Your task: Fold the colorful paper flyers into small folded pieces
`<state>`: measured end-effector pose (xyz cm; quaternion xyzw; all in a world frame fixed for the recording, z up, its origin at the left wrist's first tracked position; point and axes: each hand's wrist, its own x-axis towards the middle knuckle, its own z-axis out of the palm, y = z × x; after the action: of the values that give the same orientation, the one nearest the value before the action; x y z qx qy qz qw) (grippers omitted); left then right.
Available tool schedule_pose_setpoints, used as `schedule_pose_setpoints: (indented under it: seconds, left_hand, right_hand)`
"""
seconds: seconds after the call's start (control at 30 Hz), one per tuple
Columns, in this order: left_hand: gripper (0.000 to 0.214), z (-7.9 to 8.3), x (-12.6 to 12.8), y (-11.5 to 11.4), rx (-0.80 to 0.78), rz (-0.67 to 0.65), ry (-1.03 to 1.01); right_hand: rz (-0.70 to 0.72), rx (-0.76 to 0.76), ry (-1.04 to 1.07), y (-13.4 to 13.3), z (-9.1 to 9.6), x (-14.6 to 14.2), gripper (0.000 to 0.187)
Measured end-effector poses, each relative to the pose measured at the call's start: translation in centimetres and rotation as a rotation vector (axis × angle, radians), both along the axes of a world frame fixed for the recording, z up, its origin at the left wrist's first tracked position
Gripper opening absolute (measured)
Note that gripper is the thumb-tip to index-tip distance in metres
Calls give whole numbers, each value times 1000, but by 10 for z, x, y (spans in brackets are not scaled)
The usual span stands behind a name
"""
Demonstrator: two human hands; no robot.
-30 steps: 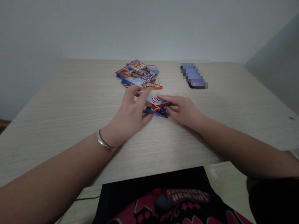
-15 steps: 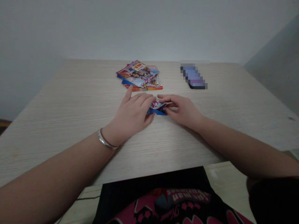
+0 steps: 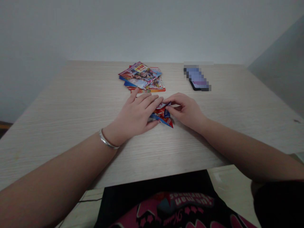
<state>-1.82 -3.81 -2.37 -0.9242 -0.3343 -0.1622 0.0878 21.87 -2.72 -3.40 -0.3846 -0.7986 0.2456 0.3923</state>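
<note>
A folded sheet of printed paper (image 3: 163,114), blue, red and white, lies on the table between my two hands. Flat over its left part rests my left hand (image 3: 140,112), fingers stretched out and slightly spread, with the thumb at its near edge. My right hand (image 3: 184,107) pinches a lifted flap at the paper's right side between thumb and fingers. Much of the sheet's left part is hidden under my left hand. Just beyond the hands sits a pile of colourful printed leaflets (image 3: 142,76).
A phone (image 3: 197,77), blurred by pixels, lies at the back right of the pale wooden table (image 3: 71,95). A wall (image 3: 152,28) rises behind the far edge. Dark printed clothing (image 3: 166,205) shows at the near edge.
My right hand has closed on a flap of the paper. More of its red inside shows now, and a pointed corner sticks out toward me. My left hand has barely shifted.
</note>
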Motion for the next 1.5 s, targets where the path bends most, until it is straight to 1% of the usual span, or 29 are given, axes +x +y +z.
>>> schedule_pose_setpoints:
  seconds: [0.13, 0.23, 0.37, 0.53, 0.73, 0.93, 1.03, 1.13, 1.23, 1.37, 1.43, 1.5]
  left_hand:
    - [74, 3, 0, 1, 9, -17, -1]
    - [71, 6, 1, 0, 47, -2, 0]
    - [65, 7, 2, 0, 90, 26, -3]
    - [65, 6, 4, 0, 121, 14, -34]
    - [57, 8, 5, -1, 108, 24, -68]
    - [55, 6, 4, 0, 183, 7, -52]
    - [54, 7, 2, 1, 218, -7, -53]
    - [52, 9, 1, 2, 228, -41, -71]
    - [52, 10, 1, 2, 181, -45, -141]
    - [61, 7, 2, 1, 79, 1, -268]
    - [66, 4, 2, 2, 46, -3, -308]
    - [68, 3, 2, 3, 26, -23, -347]
  right_hand:
    - [-40, -64, 113, -1, 1, -2, 19]
    - [-71, -157, 187, -1, 0, -2, 17]
    - [-84, -262, 221, 1, -1, -1, 17]
    - [-120, -353, 229, 5, -2, 0, 17]
    - [-46, -467, 376, 10, -6, 1, 24]
    - [-21, -506, 286, 15, -12, 1, 20]
    - [-13, -478, 286, 14, -11, 1, 15]
    - [-22, -387, 294, 11, -7, 3, 17]
    - [-45, -238, 275, 6, -2, 5, 20]
    - [-73, -26, 206, -1, 7, 6, 17]
    - [-62, 46, 163, -4, 11, 6, 16]
    - [-18, 84, 132, -6, 12, 4, 16]
